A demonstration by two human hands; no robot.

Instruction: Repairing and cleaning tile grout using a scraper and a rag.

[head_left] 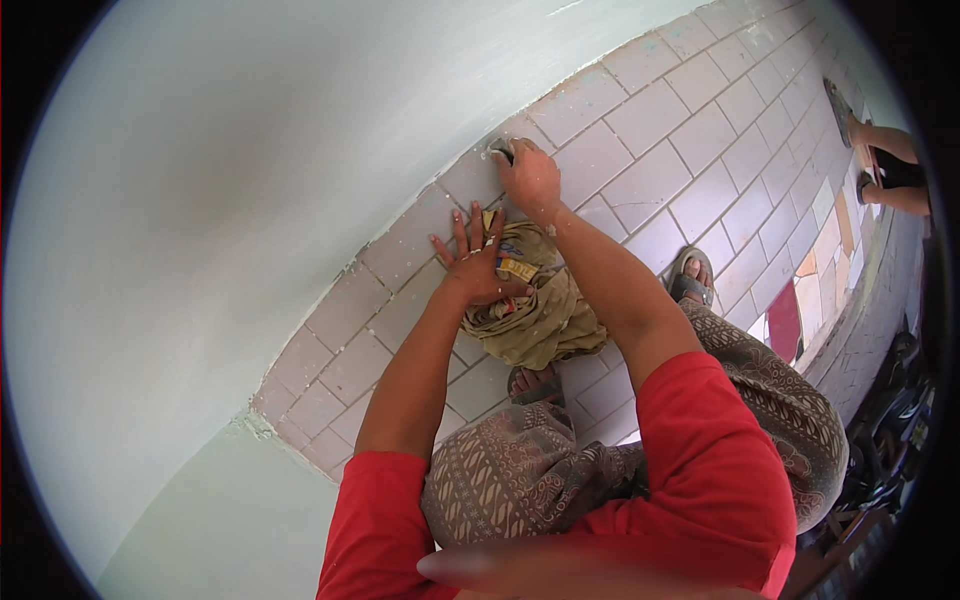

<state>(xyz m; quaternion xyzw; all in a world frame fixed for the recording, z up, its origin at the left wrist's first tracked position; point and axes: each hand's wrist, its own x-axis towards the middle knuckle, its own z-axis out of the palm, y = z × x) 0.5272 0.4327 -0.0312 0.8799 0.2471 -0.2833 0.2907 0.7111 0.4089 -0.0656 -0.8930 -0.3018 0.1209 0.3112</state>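
Observation:
My right hand (530,182) is closed on a small dark-and-metal tool (501,150), which looks like a scraper and sits against the floor tiles by the foot of the white wall; its exact shape is mostly hidden. My left hand (474,268) has its fingers spread, resting on and beside a crumpled khaki cloth (548,325) with a yellow printed patch. The cloth lies on the pinkish tiles (645,150) between my sandalled feet, and white specks show on the floor and cloth.
A white wall (230,170) borders the tiles on the left, pale green below. At the upper right stand another person's legs (890,150) in sandals. Mixed coloured tile pieces (815,280) run along the floor's right edge, with dark objects (880,420) beyond.

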